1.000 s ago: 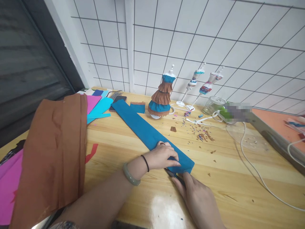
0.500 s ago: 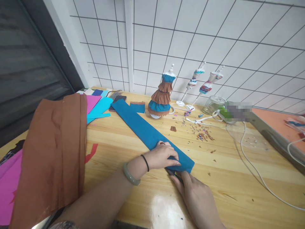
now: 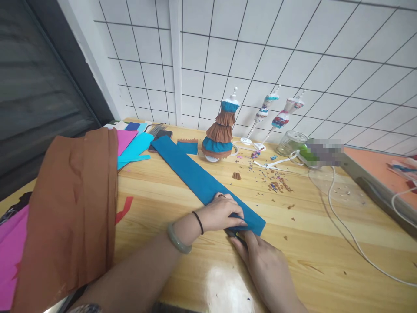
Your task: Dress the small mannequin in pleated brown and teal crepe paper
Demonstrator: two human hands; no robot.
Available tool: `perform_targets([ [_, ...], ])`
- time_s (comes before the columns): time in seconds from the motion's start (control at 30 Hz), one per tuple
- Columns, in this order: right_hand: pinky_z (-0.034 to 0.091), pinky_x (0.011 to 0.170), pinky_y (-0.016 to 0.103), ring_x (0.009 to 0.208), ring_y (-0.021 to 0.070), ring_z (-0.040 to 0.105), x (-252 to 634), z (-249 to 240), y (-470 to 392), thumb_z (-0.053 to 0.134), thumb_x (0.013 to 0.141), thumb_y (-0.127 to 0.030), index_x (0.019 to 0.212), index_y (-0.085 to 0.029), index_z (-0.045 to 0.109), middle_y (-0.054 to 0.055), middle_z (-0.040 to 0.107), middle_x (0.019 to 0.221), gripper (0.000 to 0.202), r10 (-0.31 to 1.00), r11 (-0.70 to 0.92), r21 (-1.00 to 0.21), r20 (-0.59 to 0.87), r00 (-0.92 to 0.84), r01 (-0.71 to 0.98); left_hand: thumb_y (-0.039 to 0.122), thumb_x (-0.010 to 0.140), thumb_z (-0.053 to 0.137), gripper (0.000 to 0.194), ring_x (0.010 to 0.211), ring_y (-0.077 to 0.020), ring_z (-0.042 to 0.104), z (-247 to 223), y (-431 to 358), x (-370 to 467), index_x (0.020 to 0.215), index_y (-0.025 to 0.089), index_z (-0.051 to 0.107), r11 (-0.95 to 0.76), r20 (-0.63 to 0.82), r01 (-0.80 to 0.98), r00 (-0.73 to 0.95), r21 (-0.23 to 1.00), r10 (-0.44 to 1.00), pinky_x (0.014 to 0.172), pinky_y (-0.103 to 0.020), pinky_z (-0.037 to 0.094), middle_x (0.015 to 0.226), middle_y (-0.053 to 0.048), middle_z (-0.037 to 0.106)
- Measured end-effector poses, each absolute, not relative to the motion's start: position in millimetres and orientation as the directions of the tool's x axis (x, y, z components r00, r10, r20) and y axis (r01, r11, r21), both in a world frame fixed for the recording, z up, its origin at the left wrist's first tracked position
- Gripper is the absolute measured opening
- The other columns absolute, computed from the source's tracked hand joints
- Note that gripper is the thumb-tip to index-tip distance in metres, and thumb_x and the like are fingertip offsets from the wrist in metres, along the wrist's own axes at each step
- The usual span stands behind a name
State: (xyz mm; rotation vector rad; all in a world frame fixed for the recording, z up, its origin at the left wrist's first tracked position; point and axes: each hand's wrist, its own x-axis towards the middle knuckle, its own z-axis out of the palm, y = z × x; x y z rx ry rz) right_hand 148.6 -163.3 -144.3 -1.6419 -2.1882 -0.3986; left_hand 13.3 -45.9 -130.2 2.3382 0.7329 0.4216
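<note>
A long folded strip of blue crepe paper (image 3: 195, 174) lies slantwise across the wooden table. My left hand (image 3: 224, 213) presses on its near part, fingers curled over the edge where a bit of paper is turned up. Right beside it, my right hand (image 3: 260, 256) is closed around dark scissors (image 3: 240, 238) at the strip's near edge; the fingers and paper hide most of the tool, including whether the blades are apart. Beyond the strip stands a small dress form (image 3: 221, 130) in tiered blue and brown ruffles. A blue piece with brown trim (image 3: 187, 147) lies near the strip's far end.
Brown paper (image 3: 74, 195) is piled at left, with pink and turquoise sheets (image 3: 135, 150) around it. A phone (image 3: 164, 138) lies partly under the strip. Two thin dress forms (image 3: 282, 119), a glass jar (image 3: 291, 142), paper scraps (image 3: 276, 184) and a white cable (image 3: 345, 234) are to the right.
My right hand has shifted very slightly left along the near edge of the blue paper with the scissors. My left hand and the strip stay in place.
</note>
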Motion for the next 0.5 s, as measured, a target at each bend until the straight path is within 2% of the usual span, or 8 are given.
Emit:
perform_targets([
  [0.13,0.034,0.038,0.025,0.037,0.0159,0.059,149,-142,-166,0.024,0.098,-0.047,0.078,-0.019,0.055,0.001,0.061,0.051,0.046,0.861,0.267,-0.009,0.452,-0.235,0.964,0.038,0.080,0.064,0.018,0.097,-0.0203,0.054,-129,-46,12,0.077,0.021,0.069,-0.617,0.110,0.384,0.784,0.686,0.611,0.085,-0.035,0.031,0.083,-0.001,0.071],
  [0.23,0.037,0.036,0.025,0.038,0.0171,0.061,154,-138,-173,0.026,0.097,-0.048,0.080,-0.020,0.054,0.001,0.063,0.053,0.044,0.886,0.264,-0.055,0.408,-0.220,0.963,0.038,0.081,0.063,0.018,0.097,-0.0203,0.056,-127,-46,10,0.086,0.022,0.070,-0.589,0.116,0.367,0.773,0.720,0.624,0.089,-0.035,0.033,0.088,-0.001,0.072],
  [0.37,0.046,0.038,0.023,0.045,0.0172,0.066,173,-133,-186,0.040,0.092,-0.049,0.081,-0.023,0.055,0.000,0.068,0.058,0.032,0.928,0.302,-0.234,0.292,-0.230,0.924,0.041,0.085,0.056,0.029,0.092,-0.0179,0.061,-127,-43,6,0.103,0.022,0.067,-0.539,0.153,0.319,0.737,0.780,0.658,0.088,-0.030,0.040,0.091,-0.002,0.073],
  [0.5,0.053,0.049,0.017,0.057,0.0152,0.070,203,-129,-199,0.059,0.083,-0.044,0.095,-0.027,0.061,-0.002,0.074,0.073,0.021,0.951,0.308,-0.453,0.148,-0.271,0.836,0.038,0.089,0.049,0.033,0.089,-0.0167,0.064,-124,-39,3,0.109,0.018,0.065,-0.474,0.218,0.271,0.629,0.838,0.746,0.082,-0.026,0.046,0.094,-0.005,0.072],
])
